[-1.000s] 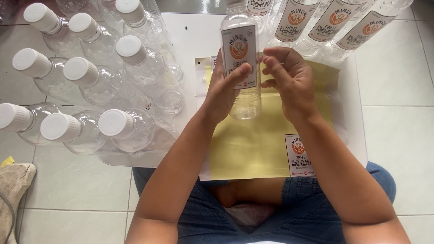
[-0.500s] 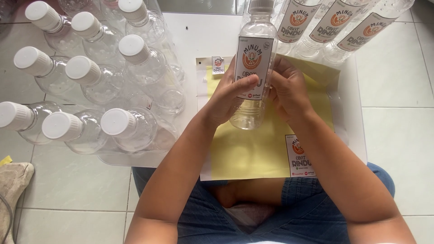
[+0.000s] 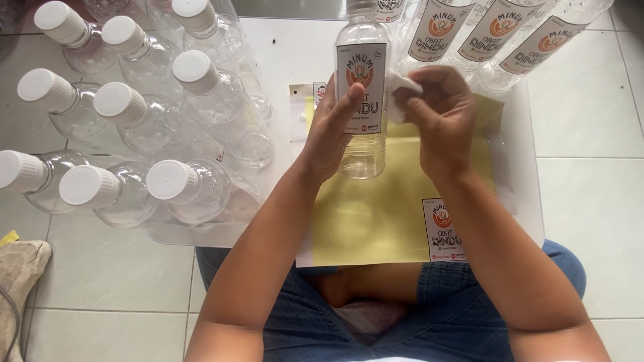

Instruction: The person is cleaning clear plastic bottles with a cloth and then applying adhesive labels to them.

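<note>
A clear plastic bottle (image 3: 363, 151) with a white printed label stands upright over a yellow sticker backing sheet (image 3: 376, 214). My left hand (image 3: 333, 127) grips the bottle's left side, thumb lying on the label. My right hand (image 3: 439, 117) is at the bottle's right side and pinches a small white cloth or tissue (image 3: 402, 87) against the label's edge. One loose label (image 3: 444, 230) remains stuck on the sheet near my right forearm.
Several empty clear bottles with white caps (image 3: 171, 181) lie bunched at the left. Labelled bottles (image 3: 496, 30) stand in a row at the top right. A white board (image 3: 282, 53) lies under everything, on a tiled floor (image 3: 590, 167). My knees in jeans are below.
The bottle has been turned so its label faces me and has shifted slightly left. My right hand now presses a white cloth to the label's right edge.
</note>
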